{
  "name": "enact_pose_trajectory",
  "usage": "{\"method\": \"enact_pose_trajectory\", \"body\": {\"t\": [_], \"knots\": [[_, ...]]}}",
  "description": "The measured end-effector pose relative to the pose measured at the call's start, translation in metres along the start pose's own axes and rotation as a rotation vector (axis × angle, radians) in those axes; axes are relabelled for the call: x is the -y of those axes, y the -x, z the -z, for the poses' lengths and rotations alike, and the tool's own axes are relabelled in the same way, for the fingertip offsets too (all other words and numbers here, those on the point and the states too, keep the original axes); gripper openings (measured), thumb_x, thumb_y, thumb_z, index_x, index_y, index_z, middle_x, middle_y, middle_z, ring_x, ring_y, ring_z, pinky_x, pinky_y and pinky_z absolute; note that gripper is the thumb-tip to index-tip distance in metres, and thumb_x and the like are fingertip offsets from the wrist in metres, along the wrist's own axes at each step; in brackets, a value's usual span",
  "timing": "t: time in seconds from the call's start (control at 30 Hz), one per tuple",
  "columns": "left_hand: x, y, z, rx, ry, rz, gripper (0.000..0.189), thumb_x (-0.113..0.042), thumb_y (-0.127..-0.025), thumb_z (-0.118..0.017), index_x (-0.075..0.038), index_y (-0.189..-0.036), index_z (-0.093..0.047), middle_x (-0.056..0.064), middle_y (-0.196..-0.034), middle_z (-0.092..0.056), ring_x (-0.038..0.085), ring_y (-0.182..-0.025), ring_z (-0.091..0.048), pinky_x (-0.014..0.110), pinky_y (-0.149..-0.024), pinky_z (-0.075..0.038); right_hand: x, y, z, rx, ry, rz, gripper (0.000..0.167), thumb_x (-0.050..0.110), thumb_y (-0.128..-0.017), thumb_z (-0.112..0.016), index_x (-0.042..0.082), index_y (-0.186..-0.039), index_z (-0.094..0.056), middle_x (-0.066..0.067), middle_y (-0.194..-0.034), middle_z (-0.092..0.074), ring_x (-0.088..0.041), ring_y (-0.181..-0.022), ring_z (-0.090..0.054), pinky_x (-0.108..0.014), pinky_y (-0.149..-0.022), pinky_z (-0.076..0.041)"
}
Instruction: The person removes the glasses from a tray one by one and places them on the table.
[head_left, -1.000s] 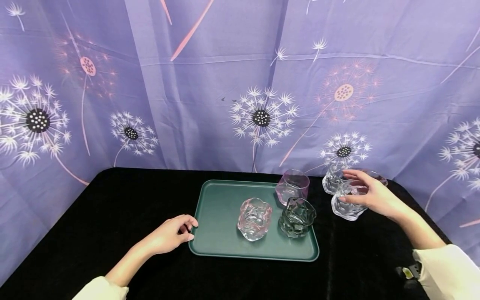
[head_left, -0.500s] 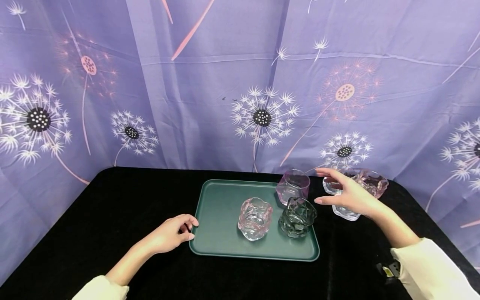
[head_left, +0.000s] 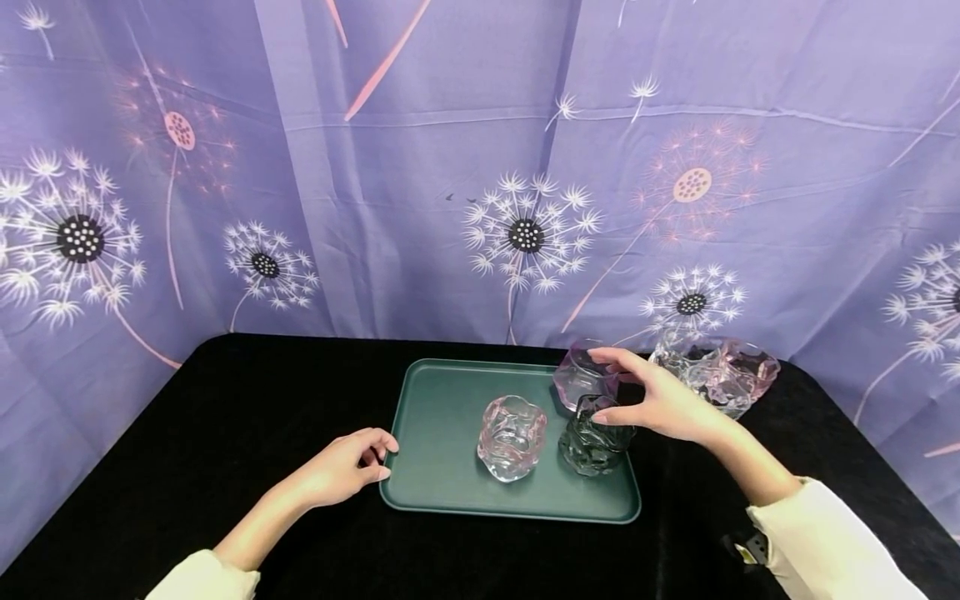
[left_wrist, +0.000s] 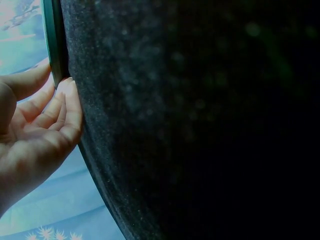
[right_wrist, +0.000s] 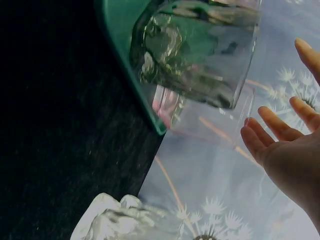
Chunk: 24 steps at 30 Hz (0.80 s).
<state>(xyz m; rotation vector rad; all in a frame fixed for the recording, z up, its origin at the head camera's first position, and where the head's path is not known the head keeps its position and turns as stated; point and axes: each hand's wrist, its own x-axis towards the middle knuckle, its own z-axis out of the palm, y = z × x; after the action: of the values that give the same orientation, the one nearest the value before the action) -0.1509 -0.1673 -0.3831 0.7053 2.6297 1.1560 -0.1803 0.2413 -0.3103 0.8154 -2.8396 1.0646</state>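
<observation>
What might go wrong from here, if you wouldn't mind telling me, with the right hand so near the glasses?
The right hand is open beside the dark glass and the purple glass; a careless move could tip either one.
Those two glasses look very close together, so a nudge might knock one against the other.
The left hand holds the tray by its left edge; a tug there could jolt those two and the pink glass.

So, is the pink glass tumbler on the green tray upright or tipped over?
Upright. The pink glass tumbler stands on its base on the green tray, its open rim facing up.
</observation>
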Motion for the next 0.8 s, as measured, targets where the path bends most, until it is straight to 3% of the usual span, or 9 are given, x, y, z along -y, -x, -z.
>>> {"method": "enact_pose_trajectory", "body": {"t": [0.3, 0.6, 0.8], "knots": [[0.000, 0.000, 0.000, -0.003, -0.004, 0.008, 0.020, -0.004, -0.082, -0.065, -0.005, -0.099, -0.056, 0.001, -0.085, -0.050, 0.010, -0.075, -0.048, 0.024, -0.064, -0.042, 0.012, -0.004, -0.014, -0.003, 0.029, 0.069, 0.072, 0.033, -0.070, -0.078, 0.013, -0.131, -0.046, -0.006, -0.129, -0.048, -0.025, -0.112, -0.047, -0.048, -0.090, -0.038], [0.001, 0.000, -0.001, -0.009, 0.005, -0.004, 0.020, -0.003, -0.081, -0.065, -0.005, -0.099, -0.056, 0.001, -0.085, -0.050, 0.009, -0.074, -0.049, 0.024, -0.063, -0.042, 0.025, -0.006, -0.028, 0.046, -0.032, 0.116, 0.072, 0.033, -0.072, -0.077, 0.011, -0.132, -0.045, -0.005, -0.130, -0.048, -0.029, -0.115, -0.046, -0.047, -0.091, -0.038], [0.002, 0.000, -0.001, -0.009, 0.006, -0.011, 0.020, -0.003, -0.081, -0.065, -0.005, -0.099, -0.056, 0.001, -0.085, -0.050, 0.009, -0.074, -0.049, 0.024, -0.063, -0.042, 0.030, -0.009, -0.041, 0.060, -0.059, 0.147, 0.071, 0.032, -0.071, -0.078, 0.011, -0.131, -0.046, -0.006, -0.129, -0.049, -0.021, -0.112, -0.049, -0.044, -0.091, -0.039]]}}
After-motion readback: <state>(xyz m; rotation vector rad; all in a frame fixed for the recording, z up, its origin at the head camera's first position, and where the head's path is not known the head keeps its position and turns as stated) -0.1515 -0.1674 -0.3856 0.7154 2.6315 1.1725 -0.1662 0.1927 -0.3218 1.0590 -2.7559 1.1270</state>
